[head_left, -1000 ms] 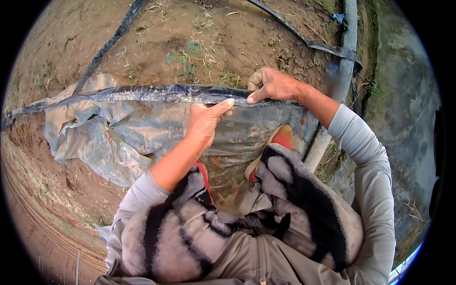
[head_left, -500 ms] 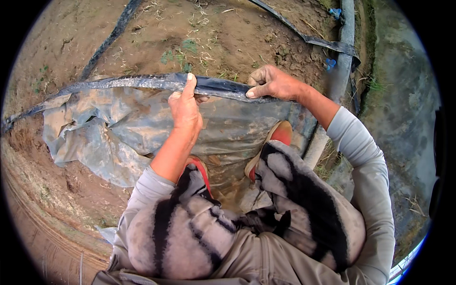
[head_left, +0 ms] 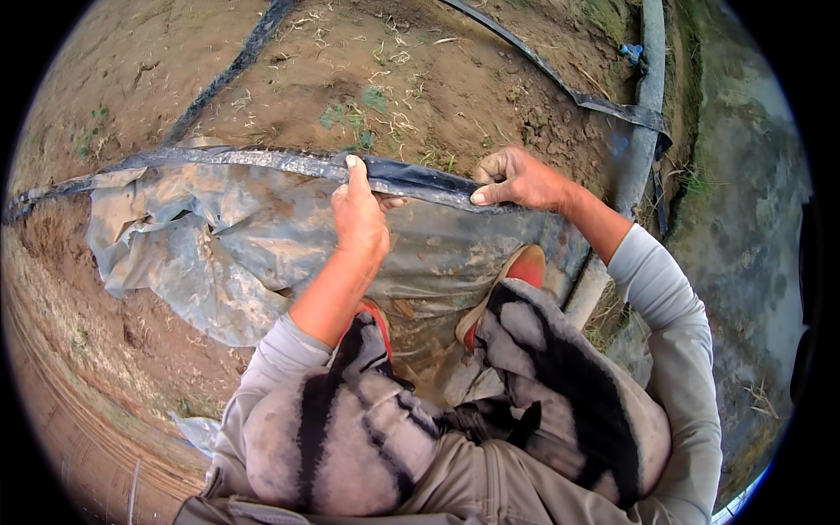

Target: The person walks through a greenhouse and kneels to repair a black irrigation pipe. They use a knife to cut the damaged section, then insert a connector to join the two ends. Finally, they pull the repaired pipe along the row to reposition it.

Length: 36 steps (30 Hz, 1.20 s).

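A flat black hose (head_left: 418,178), smeared with pale mud, stretches across the view in front of me. My left hand (head_left: 361,210) pinches it near the middle, thumb on top and fingers underneath. Further right, my right hand (head_left: 518,179) grips the hose near its right end, thumb pressed on the near edge and fingers curled. Between the hands the strip looks folded, its darker side showing. From my left hand it runs off to the far left edge. Below it lies a crumpled, muddy plastic sheet (head_left: 201,254).
A grey pipe (head_left: 649,96) runs along the right, with a blue fitting (head_left: 631,54) on it. Another black strip (head_left: 551,74) loops over this pipe; one more (head_left: 229,74) crosses the soil at upper left. My red shoes (head_left: 528,266) rest on the sheet.
The view has shifted a little, so both hands and the hose appear slightly lower and further right. Both hands keep their grip on the hose, at about the same spacing.
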Each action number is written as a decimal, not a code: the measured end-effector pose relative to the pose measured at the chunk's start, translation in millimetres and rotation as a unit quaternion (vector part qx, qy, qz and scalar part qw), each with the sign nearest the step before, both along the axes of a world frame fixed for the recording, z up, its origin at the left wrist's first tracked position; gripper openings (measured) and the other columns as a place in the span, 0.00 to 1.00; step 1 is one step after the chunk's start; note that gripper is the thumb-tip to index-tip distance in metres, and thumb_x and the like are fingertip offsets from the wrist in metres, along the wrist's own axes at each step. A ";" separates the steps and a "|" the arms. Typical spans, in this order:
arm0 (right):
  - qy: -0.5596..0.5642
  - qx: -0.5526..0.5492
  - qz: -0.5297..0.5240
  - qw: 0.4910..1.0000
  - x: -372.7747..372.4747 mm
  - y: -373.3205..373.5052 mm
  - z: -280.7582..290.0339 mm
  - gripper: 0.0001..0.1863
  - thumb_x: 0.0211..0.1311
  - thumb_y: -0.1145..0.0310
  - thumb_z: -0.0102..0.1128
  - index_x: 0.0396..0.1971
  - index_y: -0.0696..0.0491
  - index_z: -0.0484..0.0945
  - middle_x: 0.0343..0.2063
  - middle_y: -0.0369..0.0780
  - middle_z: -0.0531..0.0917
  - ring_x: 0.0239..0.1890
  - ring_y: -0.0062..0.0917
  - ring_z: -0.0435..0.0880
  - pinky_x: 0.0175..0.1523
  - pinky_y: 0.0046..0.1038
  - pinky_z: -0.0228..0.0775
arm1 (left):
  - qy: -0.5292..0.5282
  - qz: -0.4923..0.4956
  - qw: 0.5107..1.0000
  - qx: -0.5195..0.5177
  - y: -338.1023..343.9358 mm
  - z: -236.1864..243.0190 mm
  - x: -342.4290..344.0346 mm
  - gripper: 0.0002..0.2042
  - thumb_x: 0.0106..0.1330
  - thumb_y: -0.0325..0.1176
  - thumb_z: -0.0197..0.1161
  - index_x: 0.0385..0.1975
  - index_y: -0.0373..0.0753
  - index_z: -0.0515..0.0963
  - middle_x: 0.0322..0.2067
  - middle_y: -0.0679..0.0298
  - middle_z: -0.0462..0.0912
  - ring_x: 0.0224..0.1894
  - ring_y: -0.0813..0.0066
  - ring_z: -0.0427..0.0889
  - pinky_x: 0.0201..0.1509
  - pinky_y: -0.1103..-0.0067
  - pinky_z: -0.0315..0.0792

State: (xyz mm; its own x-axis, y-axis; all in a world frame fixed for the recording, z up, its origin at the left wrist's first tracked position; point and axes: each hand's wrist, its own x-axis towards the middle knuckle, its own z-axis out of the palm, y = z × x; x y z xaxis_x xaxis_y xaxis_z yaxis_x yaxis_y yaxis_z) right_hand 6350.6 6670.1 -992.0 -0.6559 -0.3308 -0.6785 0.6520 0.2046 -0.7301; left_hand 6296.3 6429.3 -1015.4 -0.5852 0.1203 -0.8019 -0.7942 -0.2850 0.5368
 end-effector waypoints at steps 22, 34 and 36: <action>0.259 0.242 0.065 0.933 -4.1 -53.3 5.5 0.11 0.56 0.64 0.60 0.28 0.58 0.77 0.21 0.45 0.77 0.23 0.39 0.74 0.31 0.35 0.67 | 0.121 -0.114 0.981 0.103 -19.6 -5.4 6.0 0.18 0.62 0.27 0.59 0.52 0.35 0.69 0.41 0.66 0.77 0.47 0.72 0.76 0.54 0.73 0.68; 0.059 -0.015 -0.013 0.998 -9.9 -28.3 -14.3 0.13 0.62 0.66 0.57 0.37 0.61 0.79 0.26 0.31 0.79 0.29 0.13 0.71 0.36 0.23 0.67 | -0.001 -0.049 0.990 0.134 0.1 -9.8 23.4 0.13 0.69 0.43 0.54 0.36 0.38 0.73 0.30 0.63 0.80 0.29 0.75 0.81 0.31 0.80 0.77; 0.042 -0.028 0.000 0.999 -13.7 -28.3 -8.4 0.12 0.61 0.68 0.57 0.39 0.62 0.78 0.28 0.32 0.80 0.32 0.14 0.73 0.40 0.23 0.68 | 0.009 -0.055 0.990 0.130 -1.7 -10.3 22.7 0.15 0.71 0.46 0.50 0.38 0.39 0.72 0.31 0.64 0.79 0.30 0.74 0.80 0.33 0.79 0.77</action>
